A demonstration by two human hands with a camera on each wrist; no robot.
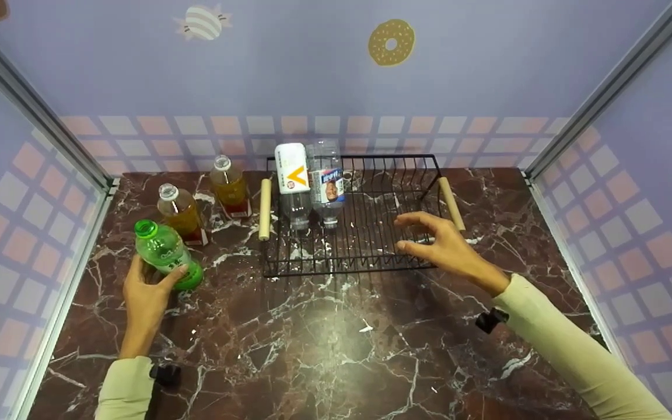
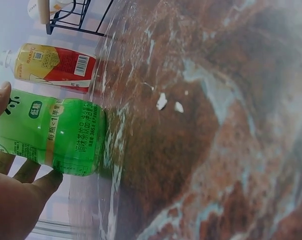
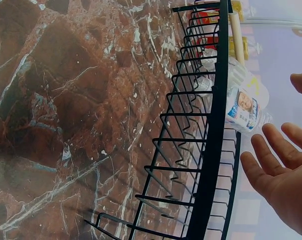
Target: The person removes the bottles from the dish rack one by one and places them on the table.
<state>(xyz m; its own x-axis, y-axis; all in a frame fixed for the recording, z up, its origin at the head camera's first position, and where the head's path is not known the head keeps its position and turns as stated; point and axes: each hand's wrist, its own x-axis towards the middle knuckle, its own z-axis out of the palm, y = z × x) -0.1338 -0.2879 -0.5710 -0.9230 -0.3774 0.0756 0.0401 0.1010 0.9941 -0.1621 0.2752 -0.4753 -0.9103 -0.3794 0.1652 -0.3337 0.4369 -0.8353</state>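
Note:
At the left of the head view, my left hand grips a green plastic bottle, thumb on one side and fingers on the other. Its base is close to the marble surface in the left wrist view, where the green label faces the camera. My right hand hovers over the right part of a black wire rack, fingers apart and holding nothing. Two clear bottles lie neck-down in the rack's left end: one with a white label, the other with a blue picture label.
Two bottles of amber drink, a nearer one and a farther one, stand between the green bottle and the rack. Wooden handles flank the rack. Patterned walls enclose the marble tabletop at the back and both sides.

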